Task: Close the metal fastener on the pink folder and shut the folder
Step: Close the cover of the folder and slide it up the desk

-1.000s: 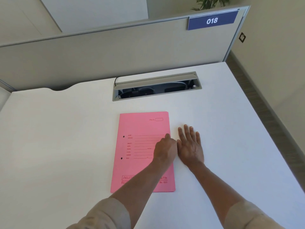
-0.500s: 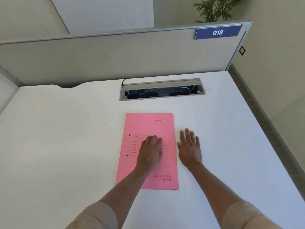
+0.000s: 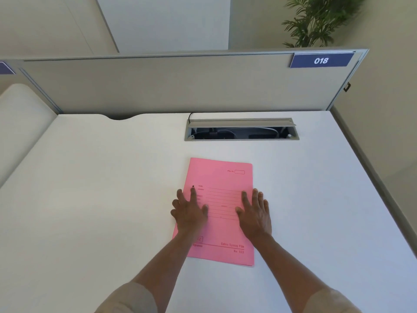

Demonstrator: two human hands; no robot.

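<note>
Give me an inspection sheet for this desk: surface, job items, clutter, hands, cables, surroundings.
Surface: white desk, flat, bare around the work.
Job items: pink folder shut, lying flat, printed cover up; metal fastener not visible.
Clutter: nothing seen.
Hands: left hand flat on the folder's left edge, partly on the desk; right hand flat on its right edge; both open, no grip on anything.
Cables: open cable tray beyond the folder, wiring inside; a dark cable enters at its left end.
Surroundings: grey partition with sign 018; plant behind.
</note>
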